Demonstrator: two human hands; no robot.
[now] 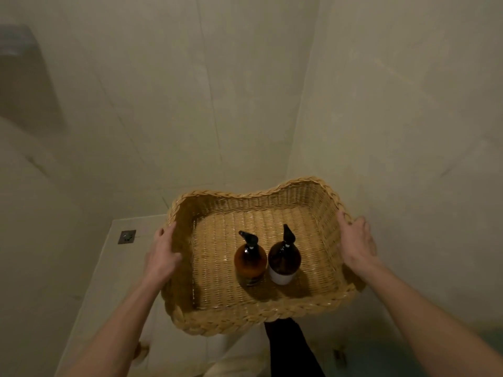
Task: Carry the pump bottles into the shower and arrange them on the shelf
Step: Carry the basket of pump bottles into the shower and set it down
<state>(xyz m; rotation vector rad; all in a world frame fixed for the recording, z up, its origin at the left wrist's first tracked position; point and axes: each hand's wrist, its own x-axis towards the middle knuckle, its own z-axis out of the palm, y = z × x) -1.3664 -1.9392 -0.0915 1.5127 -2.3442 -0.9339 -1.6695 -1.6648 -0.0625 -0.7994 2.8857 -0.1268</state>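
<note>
Evidently mid-carry: my left hand (162, 254) and right hand (353, 243) clamp curled fingers on the wicker basket (245, 321) side rims, amber pump bottles (250, 262) upright inside. Next I must find the shelf.

I count two pump bottles (250, 262), one wicker basket (253, 195), one floor drain (126, 237), one left hand (162, 254), one right hand (356, 246).
</note>
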